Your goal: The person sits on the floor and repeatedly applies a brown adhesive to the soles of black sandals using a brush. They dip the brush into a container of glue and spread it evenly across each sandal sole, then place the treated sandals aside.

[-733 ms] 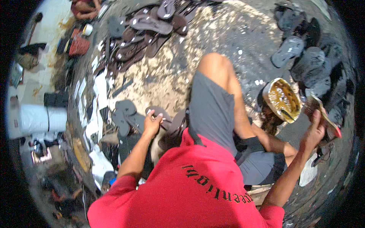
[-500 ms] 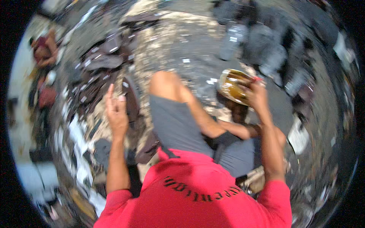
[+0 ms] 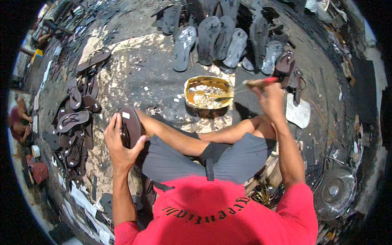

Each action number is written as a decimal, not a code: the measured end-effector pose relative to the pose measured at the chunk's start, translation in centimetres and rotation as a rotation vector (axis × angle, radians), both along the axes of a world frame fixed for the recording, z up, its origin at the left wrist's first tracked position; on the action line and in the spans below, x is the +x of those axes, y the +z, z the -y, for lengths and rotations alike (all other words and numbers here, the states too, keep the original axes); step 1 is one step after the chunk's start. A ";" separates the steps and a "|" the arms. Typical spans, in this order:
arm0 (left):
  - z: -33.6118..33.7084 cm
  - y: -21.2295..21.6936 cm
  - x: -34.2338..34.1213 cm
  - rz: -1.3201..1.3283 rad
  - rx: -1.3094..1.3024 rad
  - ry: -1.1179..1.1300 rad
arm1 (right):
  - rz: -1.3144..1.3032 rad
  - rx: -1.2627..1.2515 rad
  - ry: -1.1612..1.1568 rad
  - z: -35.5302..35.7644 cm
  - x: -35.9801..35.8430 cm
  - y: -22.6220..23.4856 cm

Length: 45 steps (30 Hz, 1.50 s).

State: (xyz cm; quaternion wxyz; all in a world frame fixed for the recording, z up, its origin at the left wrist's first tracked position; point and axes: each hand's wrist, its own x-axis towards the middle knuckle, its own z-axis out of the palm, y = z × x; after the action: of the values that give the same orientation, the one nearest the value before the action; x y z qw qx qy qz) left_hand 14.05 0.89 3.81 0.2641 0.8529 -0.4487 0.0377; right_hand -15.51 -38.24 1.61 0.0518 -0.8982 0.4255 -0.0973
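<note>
My left hand point(image 3: 119, 143) grips a dark brown sandal sole point(image 3: 130, 125), held on edge above my left knee. My right hand point(image 3: 269, 94) holds a red-handled brush point(image 3: 255, 82) whose tip reaches over a battered yellow tin point(image 3: 207, 92) of pale glue on the floor in front of me. I sit cross-legged in grey shorts and a red shirt, and my legs lie between both hands.
A row of grey sandal soles point(image 3: 222, 38) lies beyond the tin. A heap of brown sandals point(image 3: 75, 122) spreads on the left. A white sole piece point(image 3: 298, 112) lies at the right. A small fan point(image 3: 334, 192) stands at lower right. Another person point(image 3: 18, 120) sits far left.
The view has swung round. My left hand has picked a sole up off the floor and raised it. My right hand has moved from beside the tin to the brush over it.
</note>
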 end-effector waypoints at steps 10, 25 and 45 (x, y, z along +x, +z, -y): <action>9.3 -0.7 -8.8 -1.849 -1.070 0.020 | 0.793 0.904 0.184 -16.1 12.7 3.7; 10.3 -2.4 -8.5 -1.941 -1.197 -0.198 | 0.964 0.385 0.396 -16.7 12.2 2.4; 6.0 -3.0 -10.2 -1.962 -0.803 0.015 | 1.177 1.034 -0.023 -15.5 8.6 4.4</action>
State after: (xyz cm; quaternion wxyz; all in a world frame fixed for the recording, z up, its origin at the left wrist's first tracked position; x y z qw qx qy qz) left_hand 3.82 -5.13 0.80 0.7729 0.3629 0.0116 -0.5204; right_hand -6.94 -22.78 6.01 0.6795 -0.5563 0.3286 -0.3477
